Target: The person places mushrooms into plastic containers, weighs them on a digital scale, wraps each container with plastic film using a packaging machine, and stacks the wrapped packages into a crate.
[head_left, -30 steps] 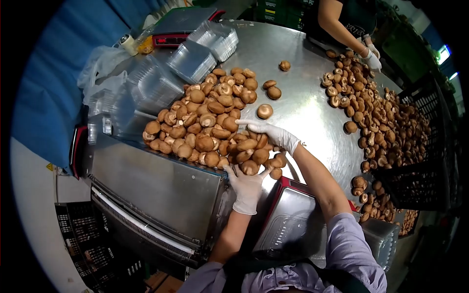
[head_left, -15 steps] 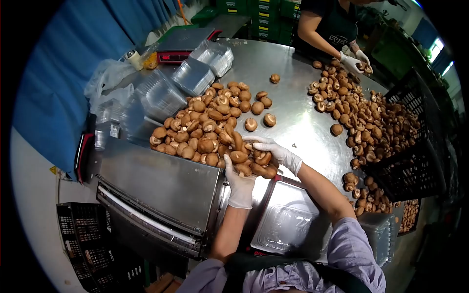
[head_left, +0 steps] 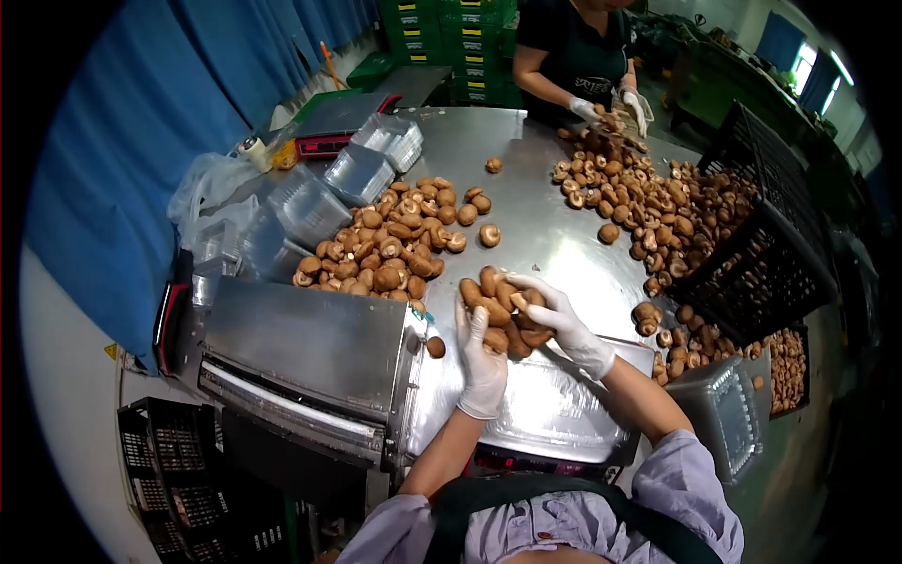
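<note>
Between my two gloved hands is a cluster of several brown mushrooms [head_left: 505, 308]. My left hand [head_left: 483, 368] cups them from the left and below, thumb up. My right hand [head_left: 571, 331] closes on them from the right. They are held above a plastic tray [head_left: 554, 404] on a scale with a red display [head_left: 526, 462]. To the left, a heap of mushrooms [head_left: 395, 235] lies on the metal table [head_left: 536, 207]. One loose mushroom [head_left: 435, 347] sits beside my left hand, near the metal machine [head_left: 301, 343].
Clear plastic trays [head_left: 308, 205] and a second scale [head_left: 343, 117] stand at the back left. A larger mushroom heap [head_left: 676, 211] spills from a black crate [head_left: 770, 235] at right. A co-worker [head_left: 578, 70] handles mushrooms across the table. Stacked trays [head_left: 719, 414] stand at lower right.
Both hands have lifted the mushrooms off the heap and moved right, over the tray on the scale. The view has shifted, showing more of the co-worker.
</note>
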